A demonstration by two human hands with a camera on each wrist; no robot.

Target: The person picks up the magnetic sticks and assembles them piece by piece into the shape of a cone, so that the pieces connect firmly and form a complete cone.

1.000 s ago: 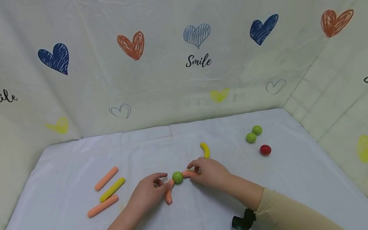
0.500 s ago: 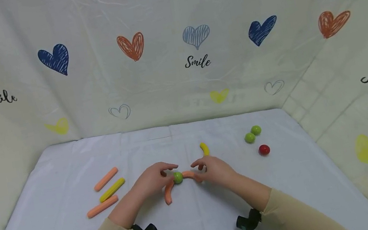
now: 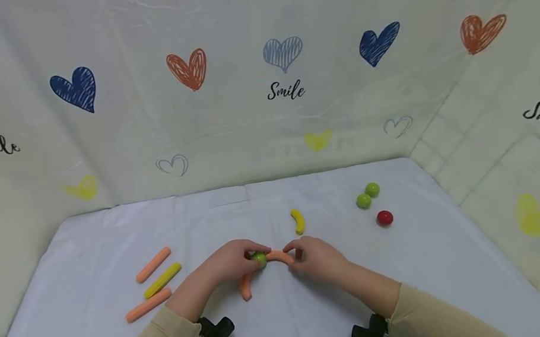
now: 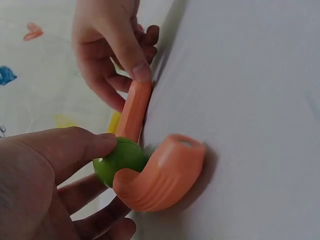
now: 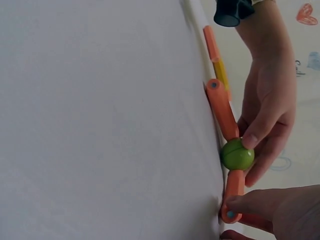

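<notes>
At the middle of the table a green ball (image 3: 260,259) sits between two curved orange pieces, both appearing to touch it. My left hand (image 3: 232,261) pinches the ball between thumb and fingers; the left wrist view shows the thumb (image 4: 102,145) on top of it. The left curved orange piece (image 4: 167,175) bends toward me, its open end showing a small hole. My right hand (image 3: 319,257) pinches the outer end of the right curved orange piece (image 3: 279,256), with the thumb (image 5: 240,204) on it in the right wrist view.
A short yellow curved piece (image 3: 298,221) lies beyond my right hand. To the left are two straight orange sticks (image 3: 154,265) and a yellow stick (image 3: 162,281). Two green balls (image 3: 364,200) and a red ball (image 3: 385,218) lie at the right. A heart-printed curtain (image 3: 237,108) hangs behind.
My left hand has let go of the left orange piece and moved right onto the green ball. My right hand has shifted slightly to the outer end of the right orange piece.
</notes>
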